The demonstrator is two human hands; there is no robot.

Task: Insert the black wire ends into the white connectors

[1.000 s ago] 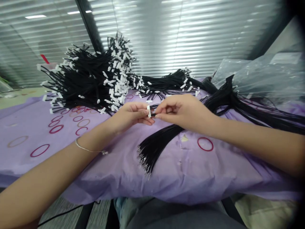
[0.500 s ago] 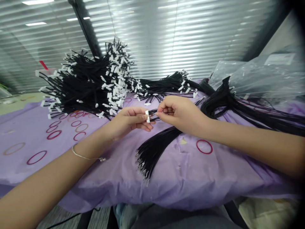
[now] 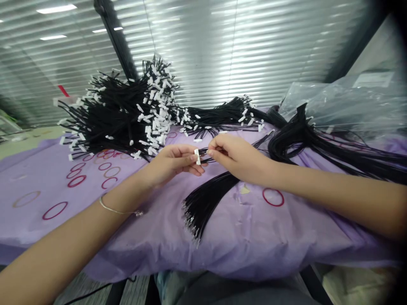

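Note:
Between thumb and fingers, my left hand (image 3: 176, 161) pinches a small white plug connector (image 3: 197, 157). Several thin black wires (image 3: 206, 160) run from the connector toward my right. Close beside it, my right hand (image 3: 233, 156) is closed in a pinch on a black wire at the connector's right side. The exact tip of that wire is too small to make out. Under my right hand, a fanned bundle of loose black wires (image 3: 211, 201) with shiny metal ends lies on the purple cloth (image 3: 273, 241).
A big heap of black cables with white connectors (image 3: 121, 112) stands at the back left. A smaller cable bundle (image 3: 219, 112) lies behind my hands. Long black wires (image 3: 337, 146) and a clear plastic bag (image 3: 349, 106) are on the right. Red rubber bands (image 3: 272, 197) are scattered about.
The view has shifted slightly, so the scene sits a little lower and further right. Both hands keep their grip, with my right fingertips still close to the connector.

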